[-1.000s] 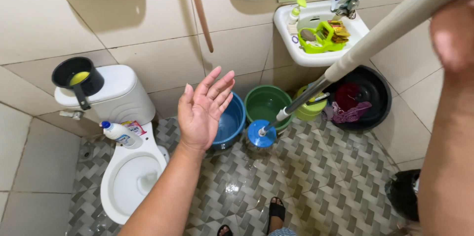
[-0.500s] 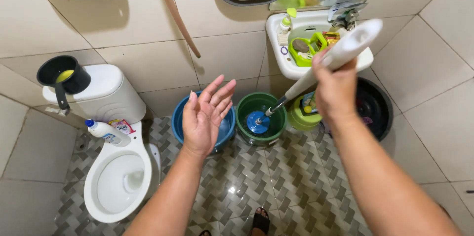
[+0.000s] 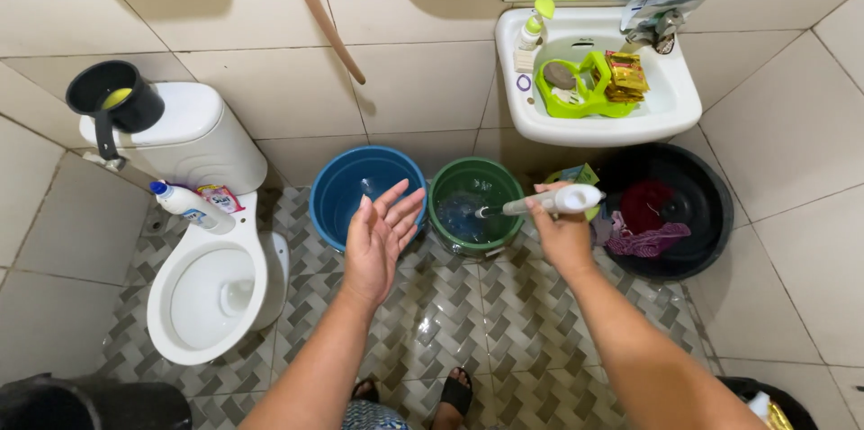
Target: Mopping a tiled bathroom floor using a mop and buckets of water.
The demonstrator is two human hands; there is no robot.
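Note:
My right hand (image 3: 560,234) grips the white handle of a mop (image 3: 553,202). Its blue head dips into water inside the green bucket (image 3: 474,205). My left hand (image 3: 380,238) hovers open, palm up and fingers spread, over the near rim of the blue bucket (image 3: 346,187), holding nothing. Both buckets stand side by side on the patterned tile floor (image 3: 468,304) against the wall.
A white toilet (image 3: 211,291) with a bottle (image 3: 191,206) on its rim and a black dipper (image 3: 112,97) on the tank is at left. A white sink (image 3: 598,88) holds a green rack. A black basin (image 3: 670,210) with cloth sits right. My sandalled feet (image 3: 454,394) are below.
My right hand lowered and pushed the mop head down into the green bucket's water. My left hand dropped a little toward the blue bucket. The view tilted down.

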